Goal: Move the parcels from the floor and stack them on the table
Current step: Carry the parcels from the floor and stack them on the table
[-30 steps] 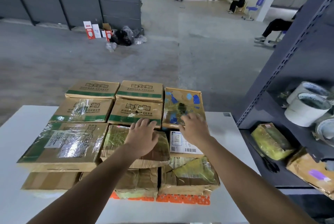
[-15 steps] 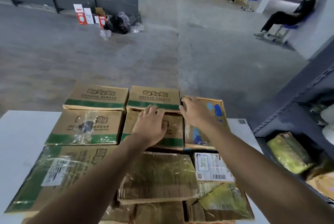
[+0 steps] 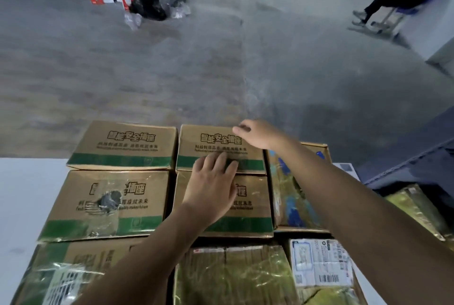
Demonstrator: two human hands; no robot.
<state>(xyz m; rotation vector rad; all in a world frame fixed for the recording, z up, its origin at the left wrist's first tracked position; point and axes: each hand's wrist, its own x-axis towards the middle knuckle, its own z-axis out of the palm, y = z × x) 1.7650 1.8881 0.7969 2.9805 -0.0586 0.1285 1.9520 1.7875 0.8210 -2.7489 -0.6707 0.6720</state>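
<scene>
Cardboard parcels [image 3: 105, 206] sit packed on the white bench [image 3: 24, 194]; left hand [image 3: 212, 189] lies flat and released, right hand [image 3: 260, 133] hovers loose, gripping nothing, at the far green-banded carton [image 3: 196, 149], seemingly squaring it, which calls for a gentle aligning push.

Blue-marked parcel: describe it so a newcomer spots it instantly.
On the white table, go to the right end of the far rows of boxes. The parcel there, under the right forearm, shows blue blotches, unlike the green-banded boxes beside it.
</scene>
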